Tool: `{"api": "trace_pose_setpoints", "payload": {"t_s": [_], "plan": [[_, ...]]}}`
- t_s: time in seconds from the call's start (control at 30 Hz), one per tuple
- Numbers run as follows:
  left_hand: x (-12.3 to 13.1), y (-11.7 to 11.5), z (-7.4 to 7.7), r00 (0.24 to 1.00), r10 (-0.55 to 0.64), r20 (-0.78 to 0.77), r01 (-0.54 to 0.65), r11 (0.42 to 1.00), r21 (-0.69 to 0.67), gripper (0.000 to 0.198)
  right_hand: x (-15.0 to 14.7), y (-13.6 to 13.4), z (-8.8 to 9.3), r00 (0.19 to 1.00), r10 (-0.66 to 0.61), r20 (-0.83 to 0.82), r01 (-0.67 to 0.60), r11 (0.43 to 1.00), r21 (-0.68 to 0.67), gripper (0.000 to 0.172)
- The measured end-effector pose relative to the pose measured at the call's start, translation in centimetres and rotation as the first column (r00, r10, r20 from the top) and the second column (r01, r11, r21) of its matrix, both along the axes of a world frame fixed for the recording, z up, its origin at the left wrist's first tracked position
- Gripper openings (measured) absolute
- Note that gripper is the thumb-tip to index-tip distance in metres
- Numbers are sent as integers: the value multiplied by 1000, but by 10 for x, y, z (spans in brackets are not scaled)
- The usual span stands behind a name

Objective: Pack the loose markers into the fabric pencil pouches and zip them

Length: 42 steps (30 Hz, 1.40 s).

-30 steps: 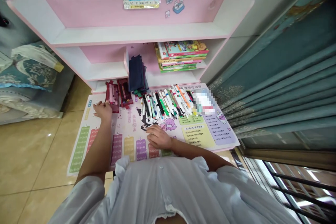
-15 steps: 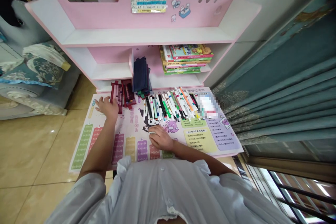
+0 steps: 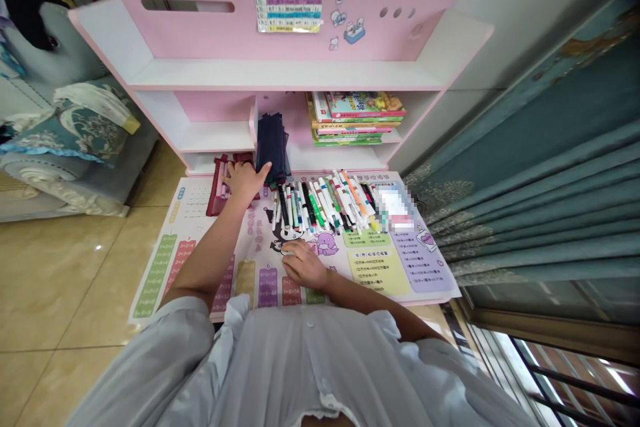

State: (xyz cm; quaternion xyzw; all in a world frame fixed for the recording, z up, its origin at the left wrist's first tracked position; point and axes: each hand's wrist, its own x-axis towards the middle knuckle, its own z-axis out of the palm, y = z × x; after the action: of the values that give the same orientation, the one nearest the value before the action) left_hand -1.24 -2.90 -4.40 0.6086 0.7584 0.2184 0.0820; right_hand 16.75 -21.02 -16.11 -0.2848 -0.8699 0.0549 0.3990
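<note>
My left hand (image 3: 247, 181) reaches over two dark red pencil pouches, fingers spread and thumb out toward a stack of dark navy pouches (image 3: 271, 147). It covers most of the right-hand red pouch; whether it touches it I cannot tell. The left red pouch (image 3: 216, 197) shows pink sticks inside. On the printed desk mat (image 3: 200, 240) rests my right hand (image 3: 304, 263), fingers loosely bent and holding nothing. Just beyond it lies a wide row of marker pens (image 3: 325, 201), mostly white-bodied, with black, green and orange ones among them.
A pink and white shelf unit (image 3: 280, 75) rises at the desk's back, with a stack of books (image 3: 356, 119) on its lower right shelf. A blurred-out item (image 3: 395, 207) lies right of the markers. Teal curtains (image 3: 540, 187) hang at the right; a sofa (image 3: 60, 167) stands left.
My left hand has moved right and away from me, from beside the left red pouch to over the right one. The left pouch has shifted slightly. My right hand stays put.
</note>
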Motion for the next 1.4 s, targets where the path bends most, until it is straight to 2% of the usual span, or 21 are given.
{"api": "trace_pose_setpoints", "payload": {"t_s": [0.13, 0.27, 0.43, 0.57, 0.73, 0.83, 0.93, 1.0, 1.07, 1.13, 1.23, 1.4], "plan": [[-4, 0, -3, 999, -11, -33, 10, 1000, -24, 71, 0, 0, -1, 1000, 11, 23, -10, 999, -32, 7], [-7, -2, -3, 999, -18, 33, 19, 1000, -10, 52, 0, 0, -1, 1000, 7, 2, -7, 1000, -5, 6], [-10, -13, 4, 986, -45, 161, 13, 980, 197, 28, 0, 0, -1, 1000, 11, 10, -11, 1000, -22, 8], [-16, -35, 11, 982, -38, 186, -20, 953, 303, 19, 1, 0, -1, 1000, 15, -3, -15, 1000, -22, 7], [-31, -79, 10, 988, -96, 119, 46, 930, 366, 19, 5, 0, 14, 998, 17, -60, -18, 1000, -17, 9], [-42, -110, 5, 983, -176, 57, 134, 888, 440, 23, 13, 1, 30, 995, 5, -101, -6, 1000, -12, 14], [-52, -138, -2, 968, -249, -8, 228, 871, 435, 25, 25, 2, 47, 975, -117, -191, 122, 992, 18, 25], [-58, -154, -9, 957, -286, -39, 277, 870, 408, 26, 35, 4, 54, 923, -267, -276, 297, 952, 74, 33], [-63, -165, -17, 944, -324, -58, 321, 866, 383, 27, 46, 5, 58, 846, -415, -334, 467, 880, 89, 39], [-69, -172, -26, 936, -346, -67, 346, 865, 364, 25, 55, 5, 59, 802, -504, -322, 548, 834, 60, 44], [-76, -177, -40, 931, -356, -81, 363, 876, 318, 24, 67, 4, 55, 832, -504, -234, 517, 856, -6, 42], [-81, -178, -56, 919, -389, -68, 393, 881, 264, 22, 76, -1, 37, 892, -434, -123, 420, 899, -126, 21]]}}
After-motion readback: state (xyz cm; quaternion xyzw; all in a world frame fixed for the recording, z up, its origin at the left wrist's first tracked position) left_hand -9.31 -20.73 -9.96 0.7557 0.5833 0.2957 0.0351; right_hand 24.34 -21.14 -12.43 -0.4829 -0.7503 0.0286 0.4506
